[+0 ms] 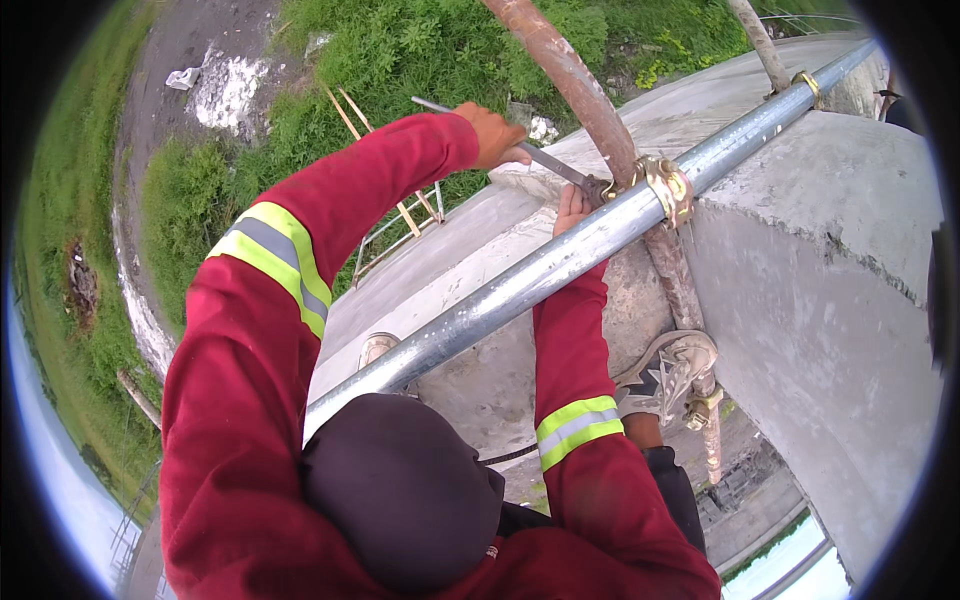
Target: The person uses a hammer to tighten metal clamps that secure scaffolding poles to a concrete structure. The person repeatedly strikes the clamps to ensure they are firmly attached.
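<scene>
My left hand (492, 137), at the end of a bent red sleeve, is wrapped round the handle of a long grey metal wrench (548, 161). The wrench head meets a clamp (665, 190) where a rusty upright pole (590, 95) crosses a shiny galvanized pipe (530, 285). My right hand (572, 208) reaches up behind the pipe, just below the wrench head. Its fingers are pressed together near the clamp's left side; the pipe hides part of the wrist, and what they pinch is unclear.
Concrete surfaces (820, 290) lie beneath and to the right. Another clamp (803, 84) joins the pipe to a second pole (760, 45). A worn shoe (680, 365) rests by the rusty pole, above a lower clamp (703, 408). Beyond the drop at left are a ladder-like frame (408, 215) and grass (420, 45).
</scene>
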A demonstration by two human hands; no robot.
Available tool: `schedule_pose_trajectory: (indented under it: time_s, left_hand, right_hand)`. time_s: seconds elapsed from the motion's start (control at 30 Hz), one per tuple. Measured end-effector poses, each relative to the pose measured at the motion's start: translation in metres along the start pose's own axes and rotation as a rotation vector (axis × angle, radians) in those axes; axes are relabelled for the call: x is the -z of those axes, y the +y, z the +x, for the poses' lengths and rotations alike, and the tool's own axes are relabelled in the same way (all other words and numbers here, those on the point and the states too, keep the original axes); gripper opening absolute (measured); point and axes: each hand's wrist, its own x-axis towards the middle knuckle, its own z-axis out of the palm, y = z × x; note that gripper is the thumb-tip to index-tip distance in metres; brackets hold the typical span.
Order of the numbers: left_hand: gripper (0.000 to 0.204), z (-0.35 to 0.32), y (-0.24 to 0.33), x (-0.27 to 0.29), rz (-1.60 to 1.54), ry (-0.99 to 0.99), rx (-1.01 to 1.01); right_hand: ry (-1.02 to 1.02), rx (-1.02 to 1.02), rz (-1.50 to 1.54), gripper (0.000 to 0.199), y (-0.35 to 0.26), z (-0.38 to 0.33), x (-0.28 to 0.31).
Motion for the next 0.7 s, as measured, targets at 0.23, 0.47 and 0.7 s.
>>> schedule_pose_trajectory:
  time_s: [0.23, 0.47, 0.7]
  left_hand:
    - [0.051, 0.074, -0.035, 0.01, 0.316, 0.681, -0.455]
    - [0.05, -0.014, 0.009, -0.026, 0.02, 0.32, 0.115]
    - [0.058, -0.063, 0.071, -0.024, -0.431, -0.08, 0.467]
  right_hand:
    - [0.169, -0.203, 0.3, 0.058, -0.011, -0.008, -0.028]
    - [0.344, -0.242, 0.434, 0.047, -0.024, -0.022, -0.053]
    - [0.243, -0.259, 0.28, 0.047, -0.024, -0.026, -0.048]
